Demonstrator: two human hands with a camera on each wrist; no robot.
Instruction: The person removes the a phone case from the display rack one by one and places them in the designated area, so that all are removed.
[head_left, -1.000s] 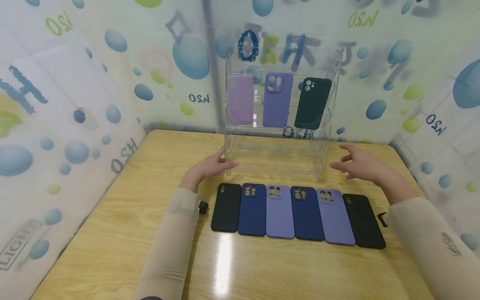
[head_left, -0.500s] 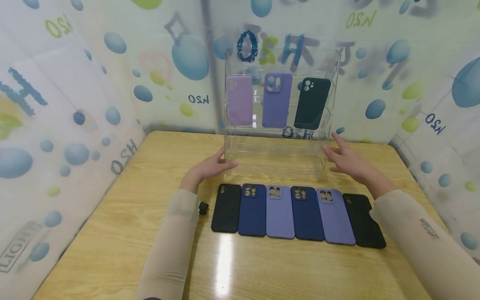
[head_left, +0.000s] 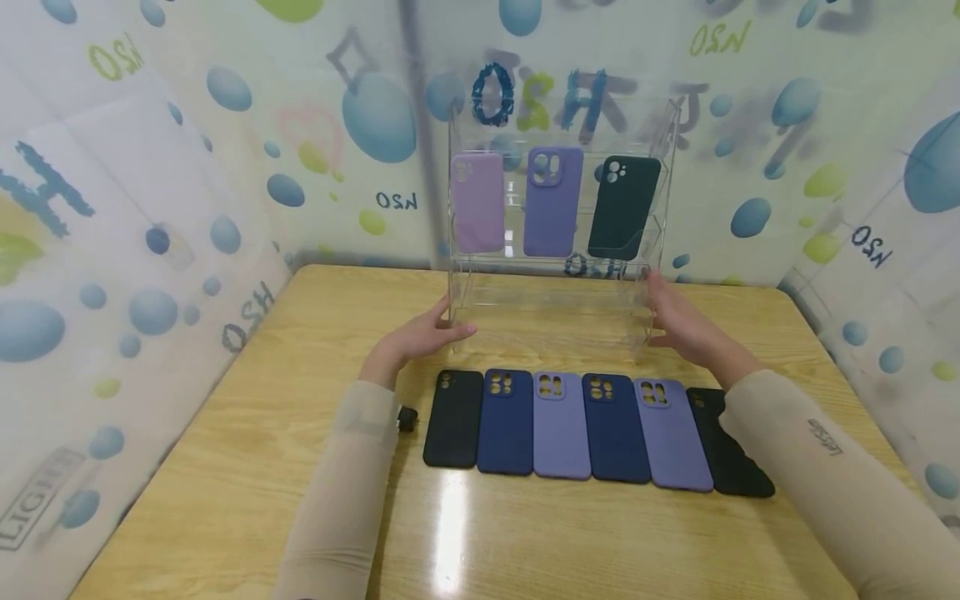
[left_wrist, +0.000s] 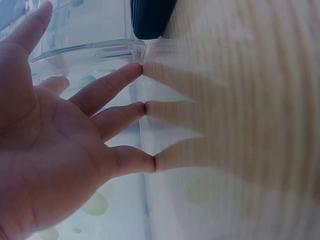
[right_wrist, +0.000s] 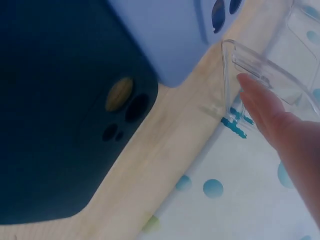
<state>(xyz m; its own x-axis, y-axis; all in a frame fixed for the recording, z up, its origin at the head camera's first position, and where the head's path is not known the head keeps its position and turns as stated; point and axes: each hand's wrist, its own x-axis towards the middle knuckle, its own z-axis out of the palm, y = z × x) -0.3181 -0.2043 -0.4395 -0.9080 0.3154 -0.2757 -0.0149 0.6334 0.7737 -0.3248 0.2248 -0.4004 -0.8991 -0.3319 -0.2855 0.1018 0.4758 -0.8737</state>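
Observation:
A clear acrylic display stand (head_left: 551,296) stands at the back of the table. One of its tiers holds a pink phone case (head_left: 478,204), a purple phone case (head_left: 553,204) and a dark green phone case (head_left: 626,208). My left hand (head_left: 423,335) is at the stand's lower left side; in the left wrist view its fingers spread, several fingertips (left_wrist: 134,70) meeting the wooden surface. On the opposite side, my right hand (head_left: 686,325) lies against the stand's lower right edge, fingers straight in the right wrist view. Neither hand grips a case.
In front of the stand lie several phone cases in a row: black (head_left: 453,418), navy (head_left: 506,422), lavender (head_left: 562,427), another navy, another lavender, and a dark one (head_left: 742,458) partly under the right sleeve. A small black object (head_left: 407,418) sits by the left sleeve. Patterned curtains surround the table.
My right hand has moved left and in to the stand's right side, its sleeve now covering part of the rightmost case. The left hand, stand and cases stay put.

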